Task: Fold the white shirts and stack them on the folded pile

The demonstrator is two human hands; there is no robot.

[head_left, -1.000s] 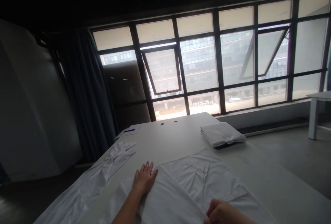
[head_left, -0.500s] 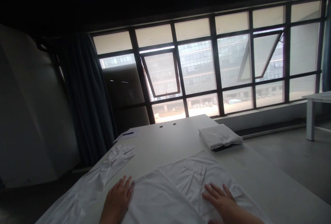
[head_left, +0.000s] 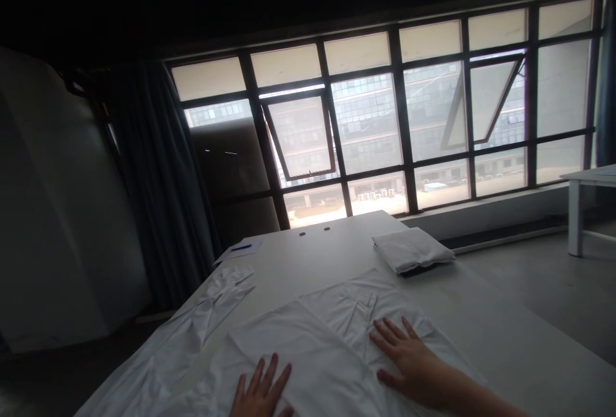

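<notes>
A white garment (head_left: 312, 340) lies spread on the white table, with creases and a folded-over layer showing on it. My left hand (head_left: 262, 391) rests on its near part, fingers spread, cut off by the bottom edge of the view. Flat on the right side of the cloth is my right hand (head_left: 404, 356), its fingers apart and holding nothing. To the left, a second crumpled white cloth (head_left: 187, 321) runs along the table edge. The exact kind of garment cannot be made out.
A folded white cloth (head_left: 412, 250) sits on something dark on the table (head_left: 298, 263), to the right. At the far left corner are paper and a blue pen (head_left: 241, 248). Windows and a dark curtain (head_left: 158, 173) stand behind; another white table (head_left: 575, 212) is at right.
My left hand has moved right and nearer, from the garment's left edge onto the cloth. My right hand has shifted slightly up and left. The garment's left edge lies differently.
</notes>
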